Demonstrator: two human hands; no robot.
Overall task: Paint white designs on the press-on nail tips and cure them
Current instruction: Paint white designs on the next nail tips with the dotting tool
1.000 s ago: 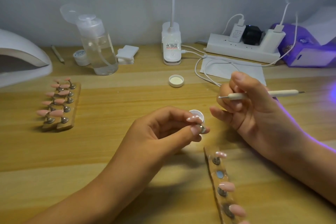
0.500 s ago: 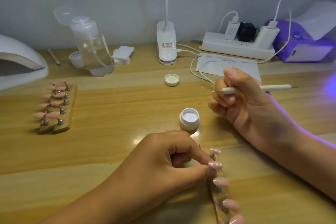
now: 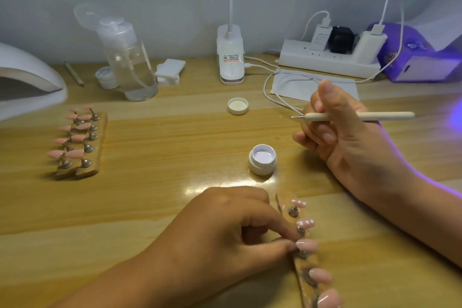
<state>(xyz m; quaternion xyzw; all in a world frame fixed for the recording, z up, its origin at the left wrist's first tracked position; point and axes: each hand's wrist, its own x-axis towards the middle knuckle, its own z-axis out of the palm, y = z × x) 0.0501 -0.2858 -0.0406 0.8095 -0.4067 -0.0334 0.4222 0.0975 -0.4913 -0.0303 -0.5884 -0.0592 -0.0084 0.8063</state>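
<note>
A wooden holder strip (image 3: 303, 266) lies at the front right and carries several pink nail tips on metal stands. Its two farthest tips (image 3: 306, 223) have white dots. My left hand (image 3: 232, 230) pinches the third, plain pink tip (image 3: 307, 244) at its stand, between thumb and forefinger. My right hand (image 3: 345, 137) hovers above the table and grips a cream dotting tool (image 3: 362, 115), its metal point aimed left. An open white jar of white gel (image 3: 262, 161) stands between the hands. A second holder (image 3: 78, 142) with plain pink tips lies at the left.
A white curing lamp (image 3: 25, 77) sits at the far left, and a purple one (image 3: 420, 62) glows at the back right. Along the back stand a pump bottle (image 3: 127, 62), a small jar (image 3: 106, 77), cotton pads (image 3: 170, 71), a desk lamp base (image 3: 230, 57) and a power strip (image 3: 325, 60) with cables. The jar lid (image 3: 238, 105) lies mid-table.
My left hand brought a dotted tip down from beside the jar and set it on the front holder, then moved its fingers to the tip below. My right hand barely moved.
</note>
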